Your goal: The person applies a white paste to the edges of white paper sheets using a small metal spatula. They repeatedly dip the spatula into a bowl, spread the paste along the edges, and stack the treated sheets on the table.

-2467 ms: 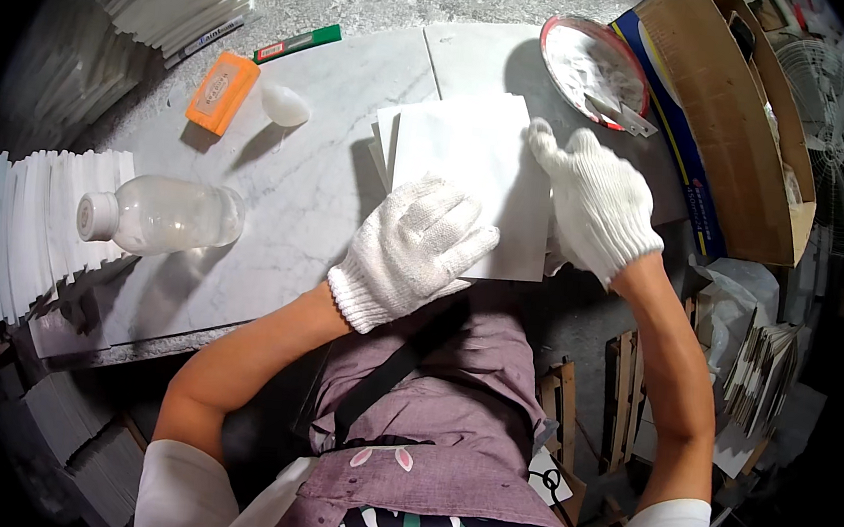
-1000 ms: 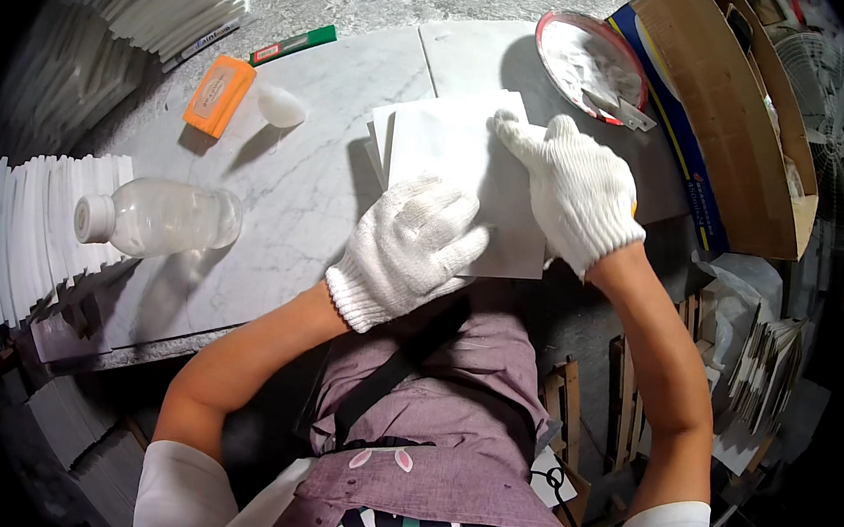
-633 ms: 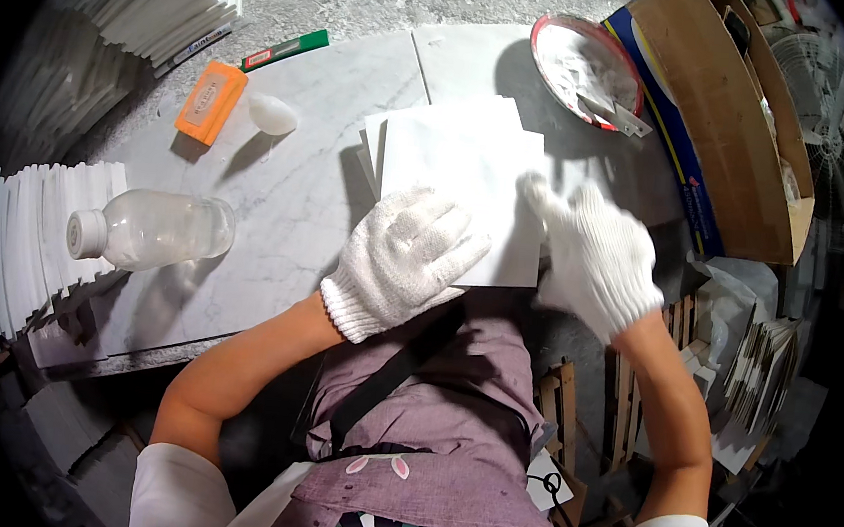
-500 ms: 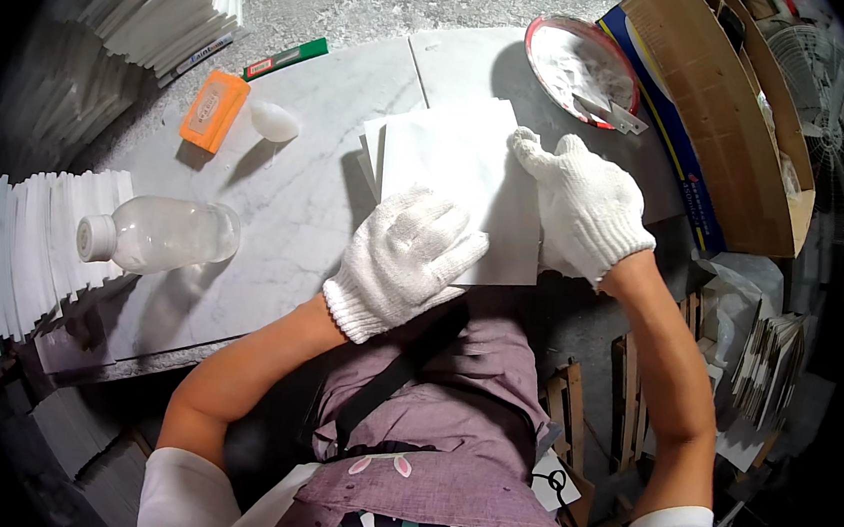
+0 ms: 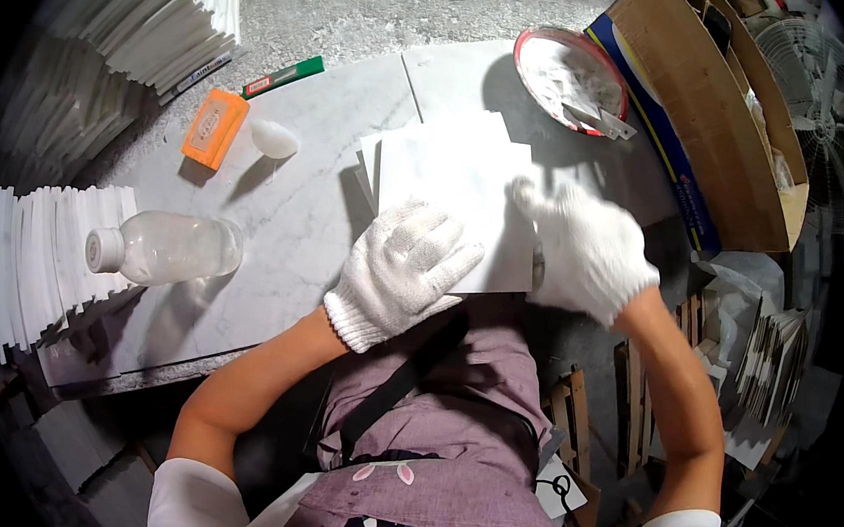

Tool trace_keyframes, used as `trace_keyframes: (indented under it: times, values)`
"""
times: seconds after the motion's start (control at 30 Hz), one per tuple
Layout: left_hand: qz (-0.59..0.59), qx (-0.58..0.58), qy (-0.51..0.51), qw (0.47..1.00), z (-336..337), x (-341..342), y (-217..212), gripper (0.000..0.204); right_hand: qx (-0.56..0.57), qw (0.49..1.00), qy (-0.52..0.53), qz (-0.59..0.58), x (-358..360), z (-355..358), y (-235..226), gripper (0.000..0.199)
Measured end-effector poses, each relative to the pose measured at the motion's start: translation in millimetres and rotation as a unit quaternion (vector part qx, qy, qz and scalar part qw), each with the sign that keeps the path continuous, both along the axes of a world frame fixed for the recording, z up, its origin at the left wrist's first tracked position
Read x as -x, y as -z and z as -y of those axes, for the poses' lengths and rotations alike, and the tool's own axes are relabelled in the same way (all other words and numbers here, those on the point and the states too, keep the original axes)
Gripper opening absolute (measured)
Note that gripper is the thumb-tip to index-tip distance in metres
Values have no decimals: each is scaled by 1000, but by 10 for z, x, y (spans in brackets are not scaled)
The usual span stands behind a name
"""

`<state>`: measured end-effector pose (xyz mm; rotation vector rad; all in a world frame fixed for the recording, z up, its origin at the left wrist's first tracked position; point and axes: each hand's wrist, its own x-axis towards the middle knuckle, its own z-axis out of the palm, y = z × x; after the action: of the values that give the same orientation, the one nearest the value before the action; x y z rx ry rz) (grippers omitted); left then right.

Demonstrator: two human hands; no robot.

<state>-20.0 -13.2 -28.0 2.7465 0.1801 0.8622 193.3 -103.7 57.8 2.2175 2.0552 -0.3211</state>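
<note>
The left hand lies flat and spread on the white tile, at the near edge of the tabletop. The right hand, blurred, touches its right edge with fingers released.

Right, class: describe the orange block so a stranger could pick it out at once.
Start at the grey marble slab the person works on. Near its far left corner lies the orange block, beside a green marker and a pale egg-shaped lump. It is the only orange thing there.

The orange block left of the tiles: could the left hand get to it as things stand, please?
Probably yes: the left hand rests flat on the white tile stack, and only bare marble slab separates it from the orange block.
</note>
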Motion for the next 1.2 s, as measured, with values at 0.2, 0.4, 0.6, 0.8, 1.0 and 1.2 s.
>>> trace_keyframes:
  times: [0.2,0.4,0.6,0.8,1.0,1.2]
  values:
    - [2,10,11,1000,14,-23,-6,46,-36,998,55,7,3,-107,61,41]
    - [-2,-3,6,1000,-1,-9,-15,46,-26,999,20,5,6,-130,-9,44]
    - [2,-8,6,1000,6,-30,9,46,-25,999,0,-30,171,103,35,43]
    - [-11,-2,15,1000,-5,-56,-76,46,-19,999,40,2,55,-250,71,45]
    - [3,-18,-2,1000,29,-28,-56,45,83,995,59,-23,116,179,-104,56]
    - [8,-21,17,1000,28,-87,-67,49,-49,996,70,2,-50,-130,107,50]
